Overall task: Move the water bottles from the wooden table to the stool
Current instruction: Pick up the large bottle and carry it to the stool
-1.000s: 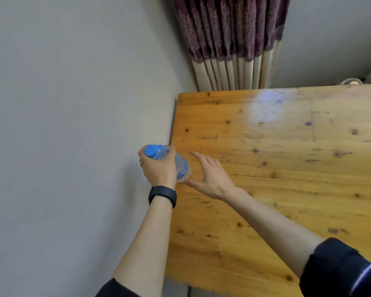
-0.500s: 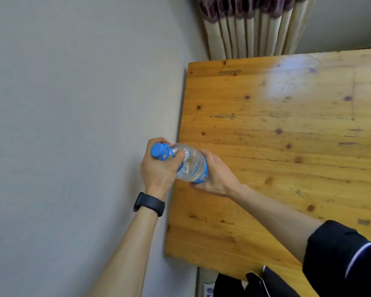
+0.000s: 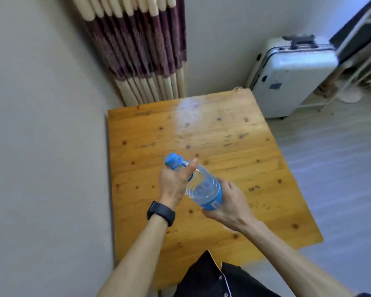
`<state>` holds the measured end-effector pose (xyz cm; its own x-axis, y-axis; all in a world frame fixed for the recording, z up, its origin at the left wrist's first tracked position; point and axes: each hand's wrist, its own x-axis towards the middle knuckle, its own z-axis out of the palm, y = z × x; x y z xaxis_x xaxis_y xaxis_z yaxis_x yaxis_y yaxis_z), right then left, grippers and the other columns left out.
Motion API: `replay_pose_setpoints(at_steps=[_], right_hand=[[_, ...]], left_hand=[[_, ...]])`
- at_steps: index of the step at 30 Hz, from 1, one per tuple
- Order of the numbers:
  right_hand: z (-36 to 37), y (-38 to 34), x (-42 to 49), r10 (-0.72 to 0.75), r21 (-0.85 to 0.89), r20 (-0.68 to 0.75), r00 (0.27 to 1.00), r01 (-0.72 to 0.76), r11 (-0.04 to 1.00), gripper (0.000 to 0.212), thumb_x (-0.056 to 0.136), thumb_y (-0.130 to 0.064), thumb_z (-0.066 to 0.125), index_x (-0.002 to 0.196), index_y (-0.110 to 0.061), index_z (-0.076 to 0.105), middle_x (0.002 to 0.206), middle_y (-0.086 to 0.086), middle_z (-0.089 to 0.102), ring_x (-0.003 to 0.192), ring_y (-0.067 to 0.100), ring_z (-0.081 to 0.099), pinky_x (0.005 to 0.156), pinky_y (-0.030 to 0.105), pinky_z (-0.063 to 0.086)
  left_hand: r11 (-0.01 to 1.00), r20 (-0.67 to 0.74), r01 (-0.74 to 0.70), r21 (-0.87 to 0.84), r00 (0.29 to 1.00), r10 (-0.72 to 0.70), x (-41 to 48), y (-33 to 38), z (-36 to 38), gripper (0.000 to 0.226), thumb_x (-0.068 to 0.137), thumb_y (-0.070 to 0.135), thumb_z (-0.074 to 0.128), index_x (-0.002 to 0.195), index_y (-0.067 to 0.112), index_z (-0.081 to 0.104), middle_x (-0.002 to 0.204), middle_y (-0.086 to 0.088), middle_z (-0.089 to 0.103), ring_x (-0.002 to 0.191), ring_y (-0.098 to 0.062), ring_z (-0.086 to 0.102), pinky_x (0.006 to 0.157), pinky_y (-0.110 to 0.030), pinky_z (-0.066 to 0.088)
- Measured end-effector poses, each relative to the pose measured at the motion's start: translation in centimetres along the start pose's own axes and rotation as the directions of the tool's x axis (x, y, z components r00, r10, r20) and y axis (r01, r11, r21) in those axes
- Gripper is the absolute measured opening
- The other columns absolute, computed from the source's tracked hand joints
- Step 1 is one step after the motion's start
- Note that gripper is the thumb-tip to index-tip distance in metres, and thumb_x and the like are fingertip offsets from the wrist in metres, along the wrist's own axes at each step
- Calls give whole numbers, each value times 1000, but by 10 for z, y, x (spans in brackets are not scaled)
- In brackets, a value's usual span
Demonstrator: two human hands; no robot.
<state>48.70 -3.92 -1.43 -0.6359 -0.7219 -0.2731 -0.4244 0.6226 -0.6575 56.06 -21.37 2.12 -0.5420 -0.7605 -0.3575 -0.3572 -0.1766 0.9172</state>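
A clear water bottle point(image 3: 202, 186) with a blue cap and blue label is held tilted above the wooden table point(image 3: 234, 146), cap pointing up and left. My left hand point(image 3: 172, 182) wraps its neck just under the cap. My right hand point(image 3: 231, 203) cups its lower end around the label. No other bottle shows on the table, and no stool is in view.
A plain wall runs along the table's left edge. A striped curtain point(image 3: 141, 50) hangs behind the far edge. A silver suitcase point(image 3: 287, 76) stands on the floor at the right, beside a metal rack point(image 3: 351, 67). Grey floor lies to the table's right.
My right hand went from open beside the bottle to gripping its base. The bottle moved right, from the wall-side edge to over the table's middle. The view pulled back and up.
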Motion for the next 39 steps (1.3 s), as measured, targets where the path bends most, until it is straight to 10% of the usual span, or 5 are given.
replay_pose_setpoints(at_steps=[9, 16, 39], right_hand=[[-140, 35, -120, 261, 109, -489, 832, -238, 965, 78, 54, -55, 80, 120, -42, 42, 104, -18, 56, 96, 9, 57, 78, 32, 50], [-249, 92, -212, 301, 132, -721, 624, -304, 944, 85, 51, -63, 77, 123, -36, 41, 112, -10, 60, 103, 19, 59, 79, 35, 52], [-594, 394, -339, 227, 175, -952, 203, -246, 953, 79, 55, -54, 91, 110, -47, 34, 100, -30, 54, 93, 3, 59, 73, 20, 50]], left_hand=[[896, 376, -441, 51, 839, 392, -88, 125, 158, 43, 68, 51, 68, 76, 9, 63, 57, 7, 63, 54, -10, 60, 57, -27, 47], [714, 506, -684, -148, 568, 649, -191, 197, 285, 28, 80, 24, 78, 82, 10, 53, 60, 11, 57, 51, -3, 53, 55, -16, 43], [486, 602, -740, -464, 140, 787, -394, 334, 744, 28, 75, 33, 76, 81, 21, 51, 68, 5, 69, 58, -18, 66, 60, -40, 58]])
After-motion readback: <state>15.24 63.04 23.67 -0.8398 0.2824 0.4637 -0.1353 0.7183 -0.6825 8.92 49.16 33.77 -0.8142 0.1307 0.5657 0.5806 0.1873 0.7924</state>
